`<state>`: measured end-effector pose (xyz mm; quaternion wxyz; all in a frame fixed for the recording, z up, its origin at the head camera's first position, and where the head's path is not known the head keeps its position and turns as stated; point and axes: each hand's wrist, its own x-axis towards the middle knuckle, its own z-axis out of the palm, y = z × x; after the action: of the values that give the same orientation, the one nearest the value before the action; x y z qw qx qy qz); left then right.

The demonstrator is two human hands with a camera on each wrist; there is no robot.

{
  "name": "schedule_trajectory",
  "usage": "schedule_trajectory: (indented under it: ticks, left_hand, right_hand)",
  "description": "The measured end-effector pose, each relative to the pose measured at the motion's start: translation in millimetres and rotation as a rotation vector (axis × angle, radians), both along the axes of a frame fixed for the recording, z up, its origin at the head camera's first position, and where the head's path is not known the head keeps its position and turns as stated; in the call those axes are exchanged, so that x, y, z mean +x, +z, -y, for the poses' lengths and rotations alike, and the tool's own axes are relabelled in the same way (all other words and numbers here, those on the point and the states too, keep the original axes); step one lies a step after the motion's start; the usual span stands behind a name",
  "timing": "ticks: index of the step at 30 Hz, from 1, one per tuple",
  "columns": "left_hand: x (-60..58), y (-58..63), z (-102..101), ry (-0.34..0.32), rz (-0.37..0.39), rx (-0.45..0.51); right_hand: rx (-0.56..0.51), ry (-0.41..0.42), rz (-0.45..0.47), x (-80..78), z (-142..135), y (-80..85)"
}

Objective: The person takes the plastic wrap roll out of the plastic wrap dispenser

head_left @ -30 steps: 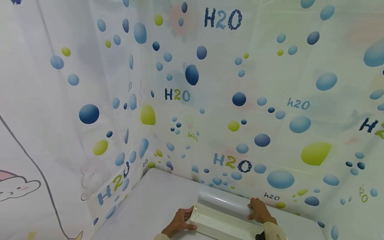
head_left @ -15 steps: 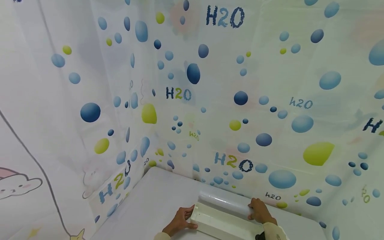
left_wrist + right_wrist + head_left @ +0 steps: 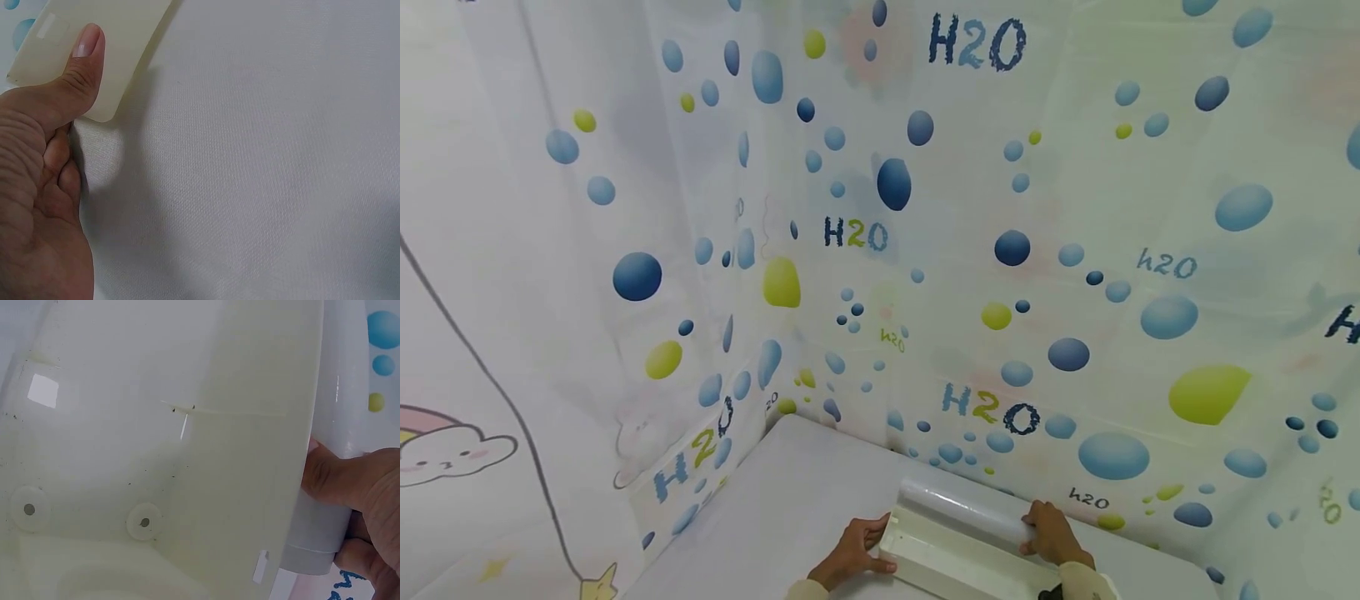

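A long cream plastic tray (image 3: 958,557) with raised walls lies in front of a roll of clear plastic film (image 3: 958,510) in the head view. My left hand (image 3: 852,550) holds the tray's left end, its thumb (image 3: 87,59) flat against the outer wall in the left wrist view. At the roll's right end, my right hand (image 3: 1051,533) grips the film. The right wrist view shows that thumb (image 3: 325,472) between tray wall and roll, with fingers around the far side. Two round bosses with holes show inside the tray (image 3: 231,462).
Both things are over a white-covered table (image 3: 797,483) set in a corner. Behind it hangs a curtain (image 3: 955,325) printed with bubbles and H2O lettering. A dark object (image 3: 1051,592) shows by the right sleeve (image 3: 1084,581).
The head view has shifted slightly, so the scene sits a little further right. Both hands keep their hold, and the tray and roll stay in the same place between them.
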<state>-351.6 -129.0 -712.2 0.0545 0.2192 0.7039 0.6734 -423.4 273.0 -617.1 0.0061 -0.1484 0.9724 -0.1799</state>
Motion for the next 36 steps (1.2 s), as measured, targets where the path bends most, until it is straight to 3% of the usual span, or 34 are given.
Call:
schedule_trajectory:
  ticks: [8,22,26,36]
  left_hand:
    - [1.0,3.8,0,0.01,-0.011,-0.049]
    - [-0.6,-1.8,1,0.037,0.007,-0.073]
    - [-1.1,-3.4,0,0.056,0.046,-0.057]
    - [-2.6,-8.5,1,0.059,0.028,-0.038]
  right_hand:
    - [-0.016,0.014,-0.027,1.8,-1,-5.8]
    - [0.006,-0.029,0.041,-0.3,0,-5.8]
    - [-0.008,-0.017,0.028,0.4,-1,-10.4]
    - [-0.012,0.003,-0.015,3.3,-1,-17.9]
